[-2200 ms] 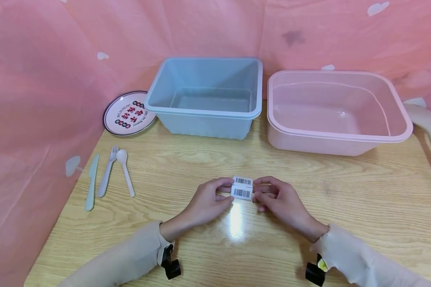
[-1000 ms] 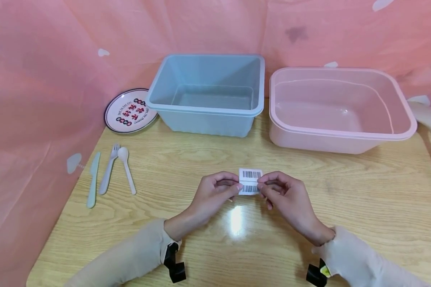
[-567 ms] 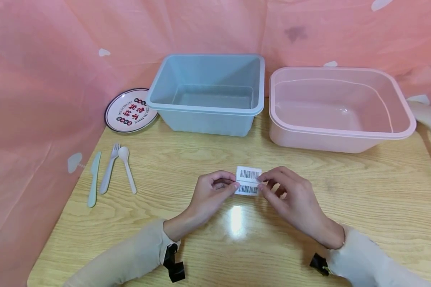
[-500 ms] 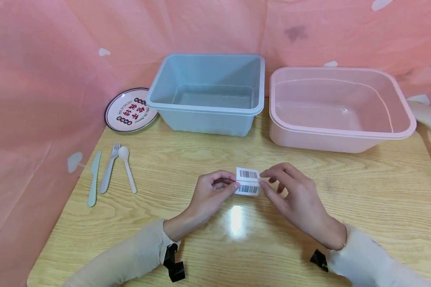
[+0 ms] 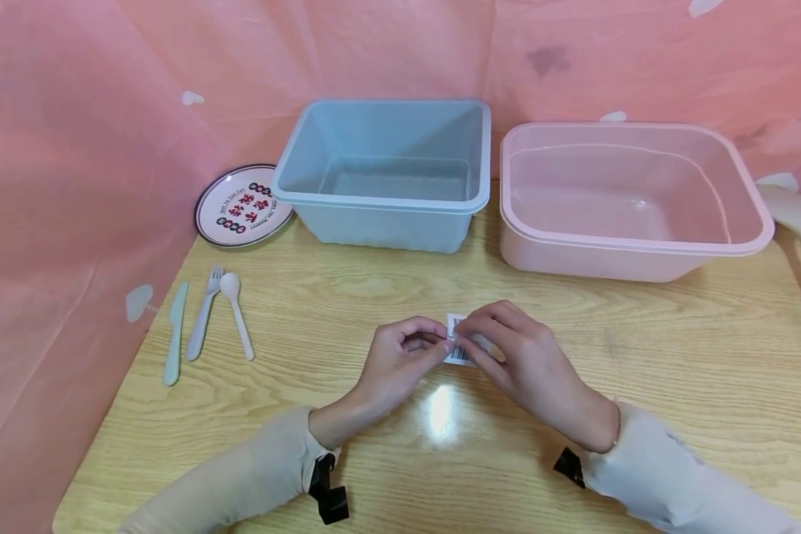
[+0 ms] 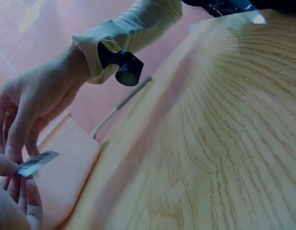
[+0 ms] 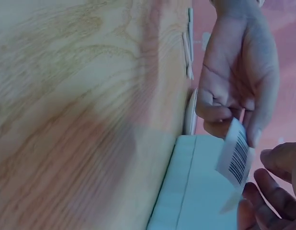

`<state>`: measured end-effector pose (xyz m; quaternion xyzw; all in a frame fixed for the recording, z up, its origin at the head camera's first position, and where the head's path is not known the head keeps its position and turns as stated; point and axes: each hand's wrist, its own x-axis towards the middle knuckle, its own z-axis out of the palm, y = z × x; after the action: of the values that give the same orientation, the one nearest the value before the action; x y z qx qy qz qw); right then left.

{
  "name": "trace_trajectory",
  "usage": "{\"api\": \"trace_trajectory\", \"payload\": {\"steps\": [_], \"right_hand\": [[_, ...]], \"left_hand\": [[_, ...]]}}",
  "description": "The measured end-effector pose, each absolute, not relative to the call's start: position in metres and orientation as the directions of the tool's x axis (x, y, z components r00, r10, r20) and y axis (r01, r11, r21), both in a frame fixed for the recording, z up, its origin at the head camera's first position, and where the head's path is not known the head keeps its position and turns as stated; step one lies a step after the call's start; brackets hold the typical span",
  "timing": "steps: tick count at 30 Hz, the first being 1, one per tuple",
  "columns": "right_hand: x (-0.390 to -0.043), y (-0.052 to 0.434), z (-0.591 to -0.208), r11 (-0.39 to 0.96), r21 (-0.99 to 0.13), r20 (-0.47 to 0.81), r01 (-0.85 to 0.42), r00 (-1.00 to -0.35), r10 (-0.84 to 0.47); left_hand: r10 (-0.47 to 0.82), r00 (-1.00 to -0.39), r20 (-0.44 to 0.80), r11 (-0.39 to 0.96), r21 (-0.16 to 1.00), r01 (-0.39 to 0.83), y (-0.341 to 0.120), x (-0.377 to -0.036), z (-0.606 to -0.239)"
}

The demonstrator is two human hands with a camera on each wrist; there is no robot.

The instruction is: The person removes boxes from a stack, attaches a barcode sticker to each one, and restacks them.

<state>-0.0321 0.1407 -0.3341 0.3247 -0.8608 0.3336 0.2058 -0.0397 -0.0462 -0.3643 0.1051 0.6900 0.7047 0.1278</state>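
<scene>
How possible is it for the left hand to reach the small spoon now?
Probably yes: no object lies between the left hand and the small spoon on the tabletop, though that hand pinches the barcode label and may need to let go.

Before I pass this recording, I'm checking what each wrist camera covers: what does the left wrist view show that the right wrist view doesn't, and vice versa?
Only the left wrist view: the pink tub, a long utensil handle and the black device at the right cuff.
Only the right wrist view: the blue tub, the plate edge and some slim cutlery.
Both: the left hand, the right hand, the barcode label, the wooden table and pink cloth.
</scene>
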Motion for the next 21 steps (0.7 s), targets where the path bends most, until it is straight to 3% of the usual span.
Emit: {"api": "trace_trajectory", "payload": {"steps": [8, 21], "right_hand": [[-0.0331, 0.1375, -0.3366, 0.542, -0.488, 0.531, -0.684, -0.725, -0.439], [-0.0307, 0.1378, -0.3446, 0.501, -0.55, 0.526, -0.668, -0.743, -0.413]], "left_hand": [[0.316, -0.947, 0.056, 0.0, 0.998, 0.059, -0.0473, -0.0368, -0.3636], [0.327, -0.941, 0.082, 0.057, 0.993, 0.106, -0.0497, -0.0347, -0.3626]]}}
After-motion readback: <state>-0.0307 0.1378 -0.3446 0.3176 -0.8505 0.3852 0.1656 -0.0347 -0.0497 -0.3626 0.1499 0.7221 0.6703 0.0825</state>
